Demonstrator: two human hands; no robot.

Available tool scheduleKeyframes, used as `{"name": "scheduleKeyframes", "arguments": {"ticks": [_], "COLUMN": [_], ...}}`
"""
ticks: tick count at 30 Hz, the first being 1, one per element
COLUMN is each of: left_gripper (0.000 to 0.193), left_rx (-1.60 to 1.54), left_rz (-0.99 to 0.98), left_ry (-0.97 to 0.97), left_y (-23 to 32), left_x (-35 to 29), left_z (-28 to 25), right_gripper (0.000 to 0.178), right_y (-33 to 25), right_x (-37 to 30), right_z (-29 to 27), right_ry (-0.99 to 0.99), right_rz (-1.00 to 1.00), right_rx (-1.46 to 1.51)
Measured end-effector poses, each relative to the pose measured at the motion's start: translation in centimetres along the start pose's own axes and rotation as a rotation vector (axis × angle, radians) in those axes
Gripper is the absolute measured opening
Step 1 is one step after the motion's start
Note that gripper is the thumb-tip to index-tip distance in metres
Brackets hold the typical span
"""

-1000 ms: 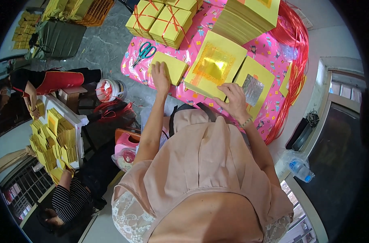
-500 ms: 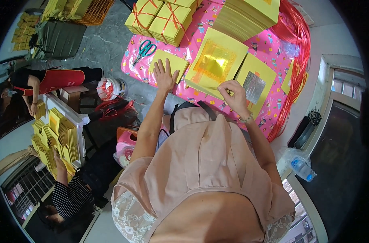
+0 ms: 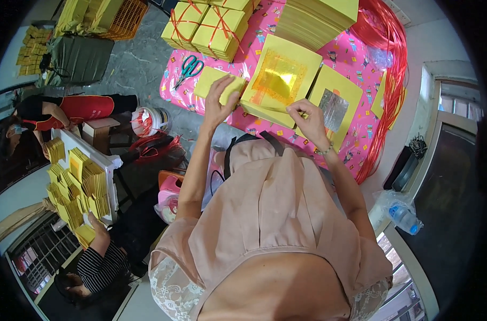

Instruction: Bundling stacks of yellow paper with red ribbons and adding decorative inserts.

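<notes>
My right hand (image 3: pixel 310 122) pinches the near right corner of a yellow paper sheet (image 3: pixel 267 59) with a shiny gold foil square (image 3: pixel 282 75) at its middle. The sheet's near edge stands a little apart from what is beneath it. Over a small yellow stack of paper (image 3: pixel 206 83) to the left is my left hand (image 3: pixel 220 104), open, with fingers slightly bent and the thumb apart. Beside my right hand lies another yellow sheet (image 3: pixel 346 96) with a silver foil square (image 3: pixel 333 111). Green-handled scissors (image 3: pixel 190 67) lie left of the small stack.
A pink patterned cloth (image 3: pixel 175 95) covers the table. Toward the back stand bundles tied with red string (image 3: pixel 214 29) and a tall yellow paper stack (image 3: pixel 313 21). Red strands (image 3: pixel 396 64) hang along the right edge. At left, two people work at a white table (image 3: pixel 111 182).
My left hand has gone from lying flat on the small stack to bent fingers, slightly nearer the gold-foil sheet. My right hand keeps its pinch on the corner.
</notes>
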State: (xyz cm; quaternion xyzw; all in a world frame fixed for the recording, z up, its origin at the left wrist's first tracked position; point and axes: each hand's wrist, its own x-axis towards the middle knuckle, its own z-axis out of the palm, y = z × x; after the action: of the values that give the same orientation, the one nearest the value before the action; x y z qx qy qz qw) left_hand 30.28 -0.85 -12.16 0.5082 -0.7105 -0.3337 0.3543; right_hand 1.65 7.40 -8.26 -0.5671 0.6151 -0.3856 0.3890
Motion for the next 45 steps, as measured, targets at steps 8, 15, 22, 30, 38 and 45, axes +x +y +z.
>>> {"name": "scheduleKeyframes", "arguments": {"ticks": [8, 15, 22, 30, 38, 45], "left_gripper": [0.052, 0.039, 0.035, 0.039, 0.056, 0.056], "left_rx": [0.089, 0.169, 0.086, 0.068, 0.258, -0.070], "left_rz": [0.306, 0.270, 0.174, 0.160, 0.228, 0.102], "left_ry": [-0.313, -0.454, -0.535, -0.563, -0.527, -0.547], "left_y": [4.6, 3.6, 3.6, 3.4, 4.4, 4.0], "left_x": [0.8, 1.5, 1.9, 2.4, 3.6, 6.6], "left_z": [0.4, 0.6, 0.4, 0.2, 0.4, -0.4], "right_gripper": [0.018, 0.018, 0.019, 0.020, 0.018, 0.014], "right_y": [-0.1, 0.1, 0.2, -0.2, 0.4, 0.4], "right_x": [0.2, 0.2, 0.4, 0.6, 0.3, 0.3], "right_z": [0.2, 0.4, 0.3, 0.4, 0.6, -0.3], "right_ry": [-0.031, -0.022, -0.034, -0.046, -0.001, 0.065], "right_rz": [0.030, 0.005, 0.084, 0.200, 0.040, -0.050], "right_rx": [0.031, 0.038, 0.052, 0.119, 0.064, 0.119]}}
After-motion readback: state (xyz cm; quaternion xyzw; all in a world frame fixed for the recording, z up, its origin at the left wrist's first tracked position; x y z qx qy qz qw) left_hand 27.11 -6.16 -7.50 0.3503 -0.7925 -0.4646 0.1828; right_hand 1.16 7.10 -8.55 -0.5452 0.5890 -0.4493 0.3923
